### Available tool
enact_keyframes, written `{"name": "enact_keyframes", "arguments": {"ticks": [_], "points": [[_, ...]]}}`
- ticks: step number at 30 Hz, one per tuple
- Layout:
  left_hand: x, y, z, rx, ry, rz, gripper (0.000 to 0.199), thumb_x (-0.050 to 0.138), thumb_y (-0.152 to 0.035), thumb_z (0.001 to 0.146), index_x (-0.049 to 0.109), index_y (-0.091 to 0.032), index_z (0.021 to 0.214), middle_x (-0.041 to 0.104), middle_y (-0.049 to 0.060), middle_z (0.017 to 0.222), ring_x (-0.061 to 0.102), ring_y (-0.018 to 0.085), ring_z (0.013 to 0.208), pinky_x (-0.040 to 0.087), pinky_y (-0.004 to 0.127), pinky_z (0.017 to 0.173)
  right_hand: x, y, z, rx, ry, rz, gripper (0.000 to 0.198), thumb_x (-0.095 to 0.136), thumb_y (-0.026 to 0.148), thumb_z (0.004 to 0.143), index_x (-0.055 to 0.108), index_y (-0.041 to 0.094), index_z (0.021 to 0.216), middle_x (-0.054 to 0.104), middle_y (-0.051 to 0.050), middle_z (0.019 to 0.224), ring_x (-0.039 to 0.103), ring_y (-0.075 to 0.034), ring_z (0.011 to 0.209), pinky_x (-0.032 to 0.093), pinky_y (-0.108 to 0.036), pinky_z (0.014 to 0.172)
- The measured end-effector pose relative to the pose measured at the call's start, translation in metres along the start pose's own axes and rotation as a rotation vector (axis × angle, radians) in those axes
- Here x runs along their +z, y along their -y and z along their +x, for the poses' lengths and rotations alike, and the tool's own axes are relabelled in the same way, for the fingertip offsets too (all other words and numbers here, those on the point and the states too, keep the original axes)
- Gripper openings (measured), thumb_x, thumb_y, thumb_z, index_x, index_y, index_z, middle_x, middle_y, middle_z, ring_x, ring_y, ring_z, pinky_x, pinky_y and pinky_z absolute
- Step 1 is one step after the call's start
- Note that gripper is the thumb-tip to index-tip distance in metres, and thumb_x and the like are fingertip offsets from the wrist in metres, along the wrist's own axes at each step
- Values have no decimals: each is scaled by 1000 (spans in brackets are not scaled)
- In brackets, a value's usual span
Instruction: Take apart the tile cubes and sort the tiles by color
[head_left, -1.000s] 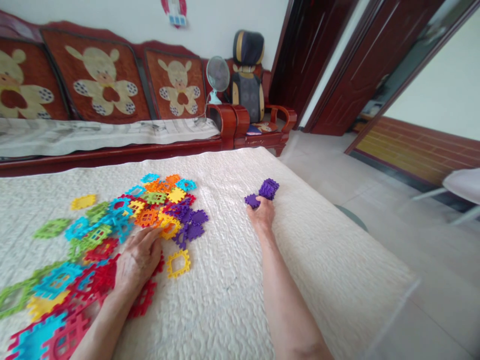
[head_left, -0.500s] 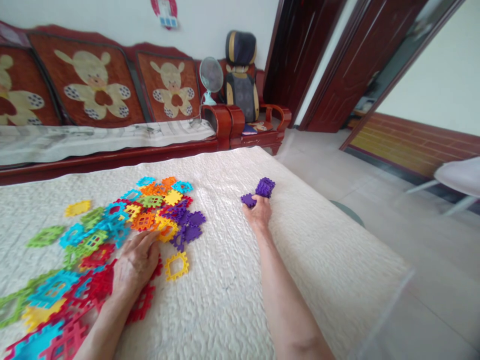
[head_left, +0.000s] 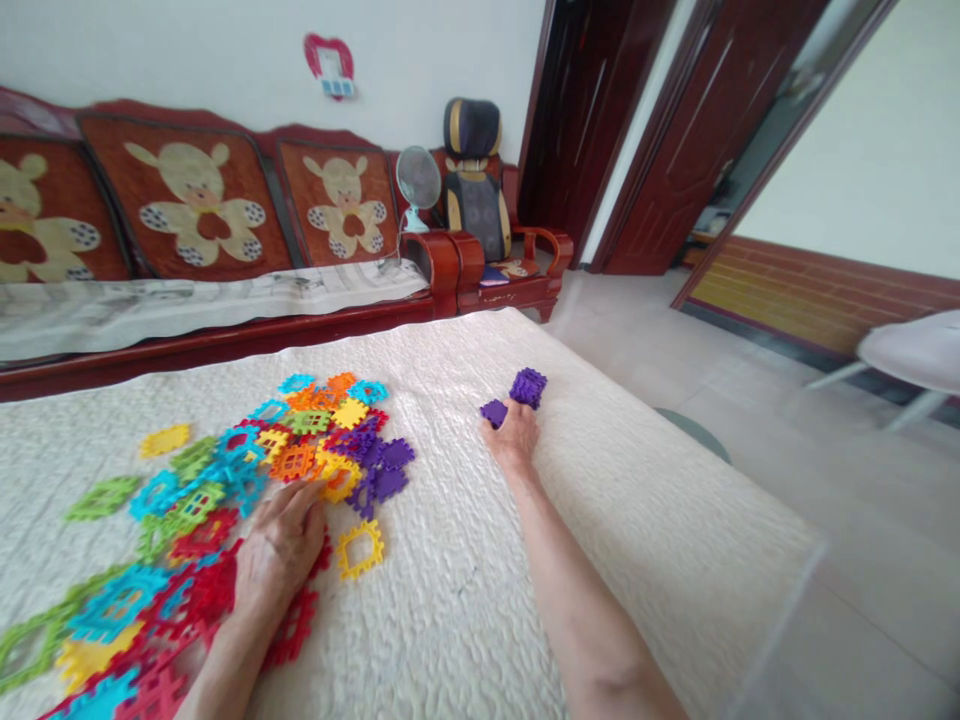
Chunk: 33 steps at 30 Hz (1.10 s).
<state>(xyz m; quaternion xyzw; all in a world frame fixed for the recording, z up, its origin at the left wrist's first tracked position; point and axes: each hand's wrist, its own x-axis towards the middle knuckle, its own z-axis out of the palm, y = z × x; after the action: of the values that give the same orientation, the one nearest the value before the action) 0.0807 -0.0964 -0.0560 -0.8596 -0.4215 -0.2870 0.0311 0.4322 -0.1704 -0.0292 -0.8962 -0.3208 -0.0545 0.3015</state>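
Observation:
My right hand (head_left: 516, 436) pinches a flat purple interlocking tile (head_left: 493, 412) between thumb and fingers, close beside a small stack of purple tiles (head_left: 529, 387) on the pale quilted cover. Part of the held tile is behind my fingers. Palm down, my left hand (head_left: 279, 545) lies on the mixed pile of toothed plastic tiles, its fingers stretched toward an orange tile (head_left: 292, 462) and a yellow tile (head_left: 339, 478). No tile shows in its grasp. Several loose purple tiles (head_left: 390, 482) lie at the pile's right edge, and a yellow frame tile (head_left: 360, 550) sits apart nearby.
The quilted cover (head_left: 450, 610) spreads over the table, whose right edge drops to a tiled floor (head_left: 750, 400). Beyond stand a wooden sofa (head_left: 360, 305) with bear-patterned cushions, a small fan (head_left: 418, 180) and an armchair (head_left: 517, 290). A white chair (head_left: 915, 355) is at right.
The view has tilted up a little, so the scene sits lower. Both hands keep nearly the same places on the table, the right one still with the purple tile.

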Motion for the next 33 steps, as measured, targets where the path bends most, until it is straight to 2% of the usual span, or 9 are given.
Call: {"name": "enact_keyframes", "arguments": {"ticks": [6, 9, 12, 15, 18, 22, 26, 28, 33], "points": [[0, 1, 1, -14, -5, -25, 31, 42, -29, 98, 68, -22, 114, 70, 8, 116, 66, 23, 105, 55, 38, 92, 3, 3, 0, -66, -97, 40, 46, 69, 32, 77, 61, 19, 120, 58, -12, 115, 54, -31, 109, 40, -43, 93], [2, 2, 0, -9, -10, -24, 32, 42, -30, 98, 69, -22, 113, 70, 9, 116, 66, 24, 104, 55, 38, 90, 8, 11, 2, -149, -150, 111, 44, 68, 32, 76, 61, 18, 117, 59, -11, 110, 54, -29, 106, 41, -43, 94], [3, 2, -1, -3, -33, -6, 33, 42, -31, 97, 69, -22, 113, 71, 8, 114, 66, 23, 102, 54, 38, 90, 18, 21, 3, -254, -111, 199, 42, 68, 31, 75, 61, 17, 113, 60, -10, 106, 55, -27, 104, 43, -40, 95], [2, 2, -1, 1, -28, 15, 33, 41, -31, 98, 69, -22, 113, 71, 7, 114, 66, 23, 100, 54, 36, 89, 26, 27, 2, -294, -67, 225, 42, 69, 30, 73, 61, 17, 112, 61, -10, 107, 56, -26, 104, 44, -40, 95], [1, 3, -1, 16, -18, 21, 33, 42, -32, 98, 70, -21, 113, 71, 7, 114, 66, 23, 101, 54, 37, 89, 29, 25, 3, -311, -77, 246, 40, 69, 31, 74, 62, 18, 111, 63, -10, 107, 57, -26, 103, 44, -41, 95], [2, 5, -1, 10, -24, 17, 33, 43, -32, 98, 70, -20, 113, 70, 8, 116, 67, 24, 101, 55, 37, 88, 25, 14, 7, -342, -170, 317, 38, 67, 33, 77, 60, 16, 110, 65, -12, 109, 57, -27, 105, 45, -41, 97], [3, 7, -1, 16, 2, 20, 34, 42, -32, 98, 70, -20, 114, 71, 9, 115, 67, 23, 102, 55, 36, 89, 24, 1, 13, -333, -222, 353, 22, 51, 32, 90, 60, 16, 103, 64, -12, 99, 59, -25, 98, 47, -41, 93], [3, 6, -1, 21, 4, 24, 34, 42, -32, 98, 70, -20, 114, 71, 9, 115, 67, 23, 102, 55, 36, 89, 26, -4, 16, -295, -233, 360, 22, 40, 28, 94, 59, 18, 99, 64, -11, 95, 60, -24, 94, 48, -40, 90], [3, 6, -1, 13, -6, 19, 34, 42, -32, 98, 70, -21, 114, 70, 9, 116, 67, 23, 103, 55, 36, 90, 30, -12, 20, -175, -307, 395, 26, 41, 20, 89, 56, 20, 110, 64, -11, 101, 61, -24, 97, 49, -40, 91]]}}
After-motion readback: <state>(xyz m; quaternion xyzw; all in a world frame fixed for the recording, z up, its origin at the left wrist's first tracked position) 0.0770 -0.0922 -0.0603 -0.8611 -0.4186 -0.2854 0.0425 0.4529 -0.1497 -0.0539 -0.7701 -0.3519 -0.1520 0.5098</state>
